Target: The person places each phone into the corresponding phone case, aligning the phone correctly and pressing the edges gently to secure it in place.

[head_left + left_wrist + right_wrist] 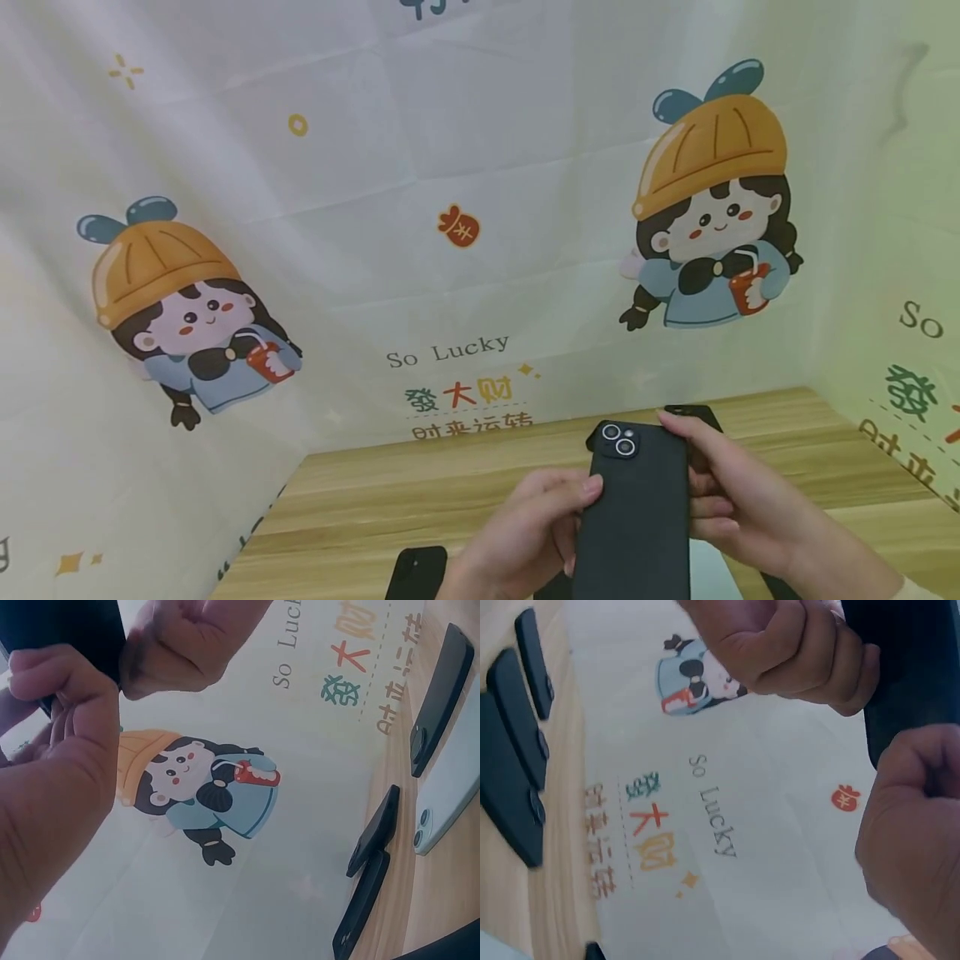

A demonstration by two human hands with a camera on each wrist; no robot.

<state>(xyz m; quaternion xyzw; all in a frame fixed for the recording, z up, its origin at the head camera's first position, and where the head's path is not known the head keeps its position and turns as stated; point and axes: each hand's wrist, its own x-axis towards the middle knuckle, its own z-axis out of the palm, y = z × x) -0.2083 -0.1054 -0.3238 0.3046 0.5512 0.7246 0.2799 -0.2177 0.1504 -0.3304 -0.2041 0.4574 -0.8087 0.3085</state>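
A black smartphone [637, 517] with two ringed camera lenses at its upper left corner is held up between both hands, its back toward the head camera. My left hand [525, 521] grips the phone's left edge, thumb on the back near the camera bump. On the opposite edge, my right hand [731, 492] holds it with the thumb near the top corner and fingers bent along the side. The lower end runs out of the head view. Both wrist views show the dark phone [67, 630] between the curled hands; its front is not visible.
Several dark phones lie on the wooden table [360, 500], one at lower left [416, 571] and another behind the right hand [693, 412]. A pale phone [450, 780] with two lenses lies among them. Printed cloth [360, 208] hangs behind and at the sides.
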